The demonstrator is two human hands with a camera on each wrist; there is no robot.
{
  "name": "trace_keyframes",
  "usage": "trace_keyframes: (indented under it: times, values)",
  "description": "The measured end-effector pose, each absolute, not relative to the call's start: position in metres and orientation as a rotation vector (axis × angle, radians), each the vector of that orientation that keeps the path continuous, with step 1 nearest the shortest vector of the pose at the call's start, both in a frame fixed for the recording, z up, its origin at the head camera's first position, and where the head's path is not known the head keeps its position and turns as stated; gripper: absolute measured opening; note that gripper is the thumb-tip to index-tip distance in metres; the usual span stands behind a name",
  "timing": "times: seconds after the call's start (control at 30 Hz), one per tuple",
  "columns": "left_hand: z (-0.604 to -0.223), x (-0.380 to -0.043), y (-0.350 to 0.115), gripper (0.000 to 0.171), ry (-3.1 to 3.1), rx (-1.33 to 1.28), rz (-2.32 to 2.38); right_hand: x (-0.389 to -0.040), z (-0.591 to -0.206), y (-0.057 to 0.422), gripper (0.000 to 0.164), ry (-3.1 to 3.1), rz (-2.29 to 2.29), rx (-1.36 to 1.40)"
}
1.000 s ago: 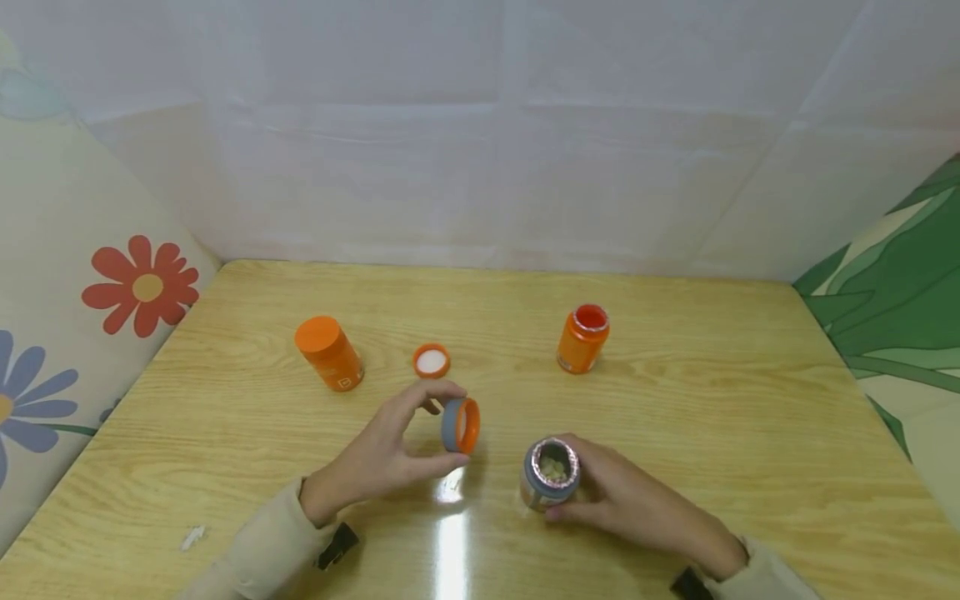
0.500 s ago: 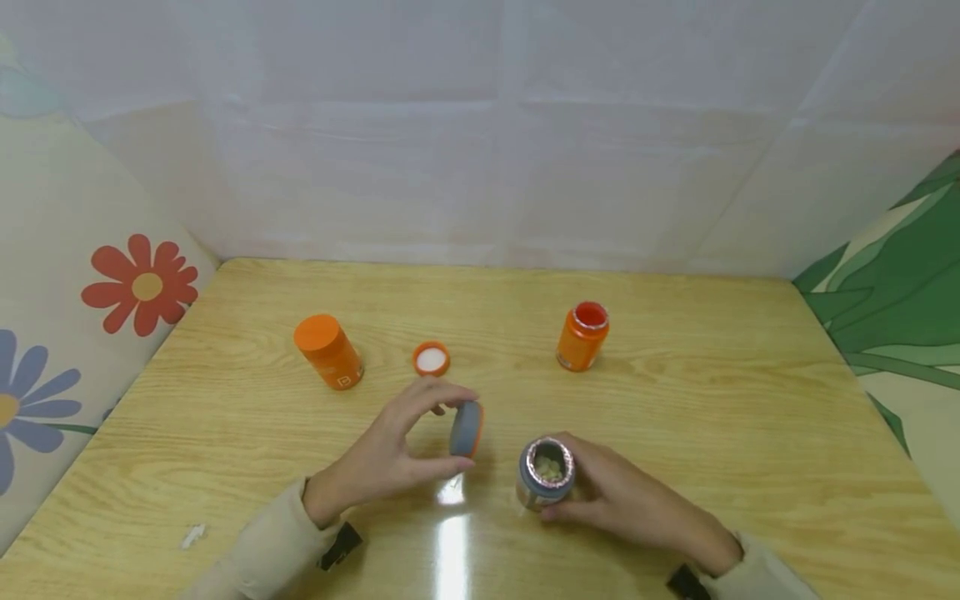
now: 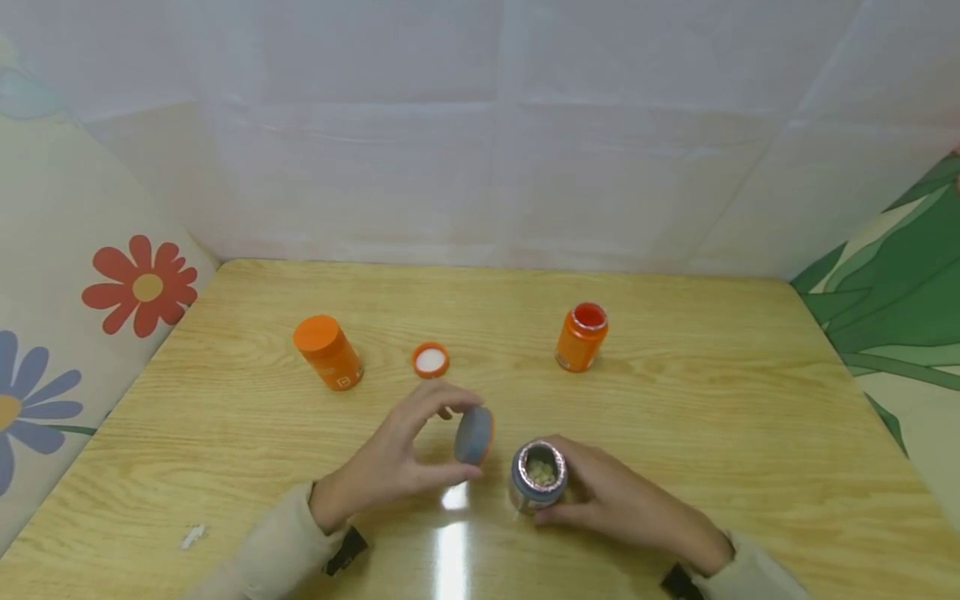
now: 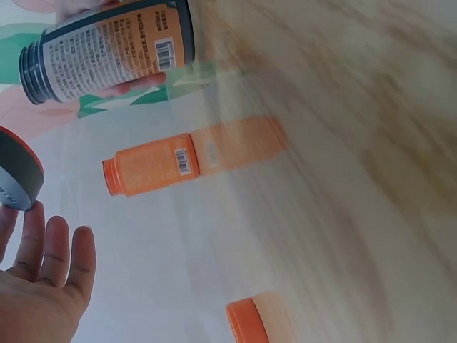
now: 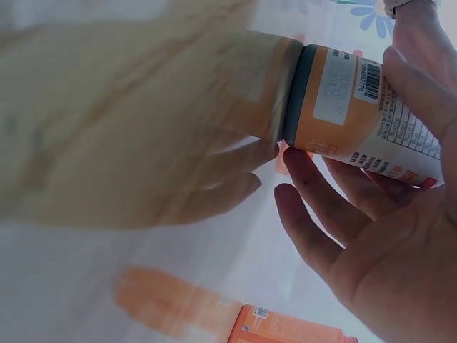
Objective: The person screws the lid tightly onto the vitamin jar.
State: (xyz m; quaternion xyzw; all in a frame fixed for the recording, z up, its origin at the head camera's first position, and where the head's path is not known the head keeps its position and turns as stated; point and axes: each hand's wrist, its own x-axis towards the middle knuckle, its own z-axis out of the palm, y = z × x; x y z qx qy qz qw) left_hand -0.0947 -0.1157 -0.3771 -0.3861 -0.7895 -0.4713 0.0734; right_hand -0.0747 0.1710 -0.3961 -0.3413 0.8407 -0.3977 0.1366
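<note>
My left hand [image 3: 393, 454] pinches a grey bottle cap [image 3: 474, 435] with an orange inside between thumb and fingertips. The cap stands on edge, its grey top turned toward the head camera, just left of the open grey bottle. My right hand [image 3: 618, 496] grips that grey bottle [image 3: 536, 492] round its side; it stands upright, with pale yellowish pieces visible inside its foil-edged mouth. In the right wrist view the bottle's label [image 5: 357, 107] shows a barcode and print, and its base sits at the table surface.
Farther back stand an open orange bottle [image 3: 580, 342] on the right and a capped orange bottle [image 3: 330, 354] on the left. Between them an orange cap [image 3: 431, 360] lies with its white inside up. A white wall [image 3: 480, 183] closes off the table's [image 3: 712, 392] far edge.
The left hand has moved slightly right with the grey cap and turned its orange inside away from the head camera. The right hand has shifted the grey bottle slightly left, toward the cap.
</note>
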Motion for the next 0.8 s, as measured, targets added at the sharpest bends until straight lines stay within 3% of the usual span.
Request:
trace_keyframes:
  times: [0.8]
  values:
    - [-0.375,-0.085,-0.094,0.07,-2.358,-1.26,-1.283,-0.076,-0.398,0.164,0.058,2.41,-1.107,-0.994]
